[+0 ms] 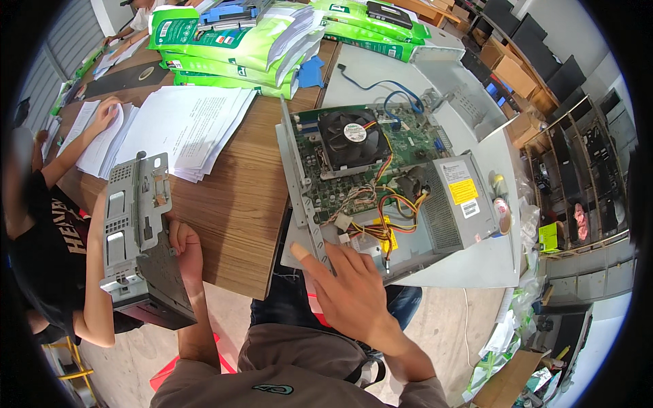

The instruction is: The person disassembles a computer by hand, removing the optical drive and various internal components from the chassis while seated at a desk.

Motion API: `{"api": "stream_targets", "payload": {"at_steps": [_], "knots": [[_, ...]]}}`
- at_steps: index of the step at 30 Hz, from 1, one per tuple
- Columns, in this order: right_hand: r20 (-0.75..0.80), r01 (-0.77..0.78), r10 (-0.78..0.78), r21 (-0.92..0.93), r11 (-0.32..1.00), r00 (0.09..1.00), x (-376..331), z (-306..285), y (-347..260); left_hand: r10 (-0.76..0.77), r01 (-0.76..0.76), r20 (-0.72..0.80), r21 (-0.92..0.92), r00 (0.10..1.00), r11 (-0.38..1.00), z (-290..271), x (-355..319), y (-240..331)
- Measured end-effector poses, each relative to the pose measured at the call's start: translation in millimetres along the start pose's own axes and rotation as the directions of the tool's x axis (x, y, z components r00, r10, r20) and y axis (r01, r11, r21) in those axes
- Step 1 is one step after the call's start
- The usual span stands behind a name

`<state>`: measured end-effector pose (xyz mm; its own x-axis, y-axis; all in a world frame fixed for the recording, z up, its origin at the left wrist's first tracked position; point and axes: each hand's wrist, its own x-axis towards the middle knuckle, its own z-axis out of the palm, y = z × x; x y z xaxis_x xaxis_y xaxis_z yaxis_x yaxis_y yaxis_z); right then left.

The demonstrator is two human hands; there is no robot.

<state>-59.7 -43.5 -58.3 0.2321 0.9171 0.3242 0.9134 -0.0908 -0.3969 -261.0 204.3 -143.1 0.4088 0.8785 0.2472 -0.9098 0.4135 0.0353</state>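
On the left, my left hand (185, 246) grips a metal drive cage (139, 204) by its right side. The cage stands upright off the desk, with a dark drive (153, 299) in its lower end. My right hand (350, 292) holds the near edge of an opened computer case (408, 266), its thumb outside the metal rail and its fingers over the inside. In the case lie a green motherboard (408, 139), a black cooling fan (352, 138), a silver power supply (462, 194) and bundled coloured wires (391, 207). A blue cable (367, 87) loops out at the back.
Loose printed sheets (190, 126) lie on the wooden desk (231, 224). Green-wrapped paper packs (231, 58) are stacked behind. At left, another person's hand (107, 114) touches papers, with their arm close to the cage. A metal shelf rack (578, 170) stands at right.
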Motion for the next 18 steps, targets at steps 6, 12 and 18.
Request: {"api": "stream_targets", "payload": {"at_steps": [6, 12, 18], "knots": [[0.093, 0.116, -0.123, 0.076, 0.990, 0.988, -24, -34, 20, -0.001, 0.001, -0.039, -0.006, 0.999, 1.000, 0, 0, 3], [0.228, 0.284, -0.294, 0.076, 0.956, 0.928, -56, -78, 59, -0.031, 0.031, -0.015, 0.039, 0.999, 0.999, 5, 1, -1], [0.267, 0.260, -0.218, -0.136, 0.956, 0.939, -97, -110, 87, -0.029, 0.028, 0.024, 0.023, 0.999, 0.999, -2, 0, 3]]}}
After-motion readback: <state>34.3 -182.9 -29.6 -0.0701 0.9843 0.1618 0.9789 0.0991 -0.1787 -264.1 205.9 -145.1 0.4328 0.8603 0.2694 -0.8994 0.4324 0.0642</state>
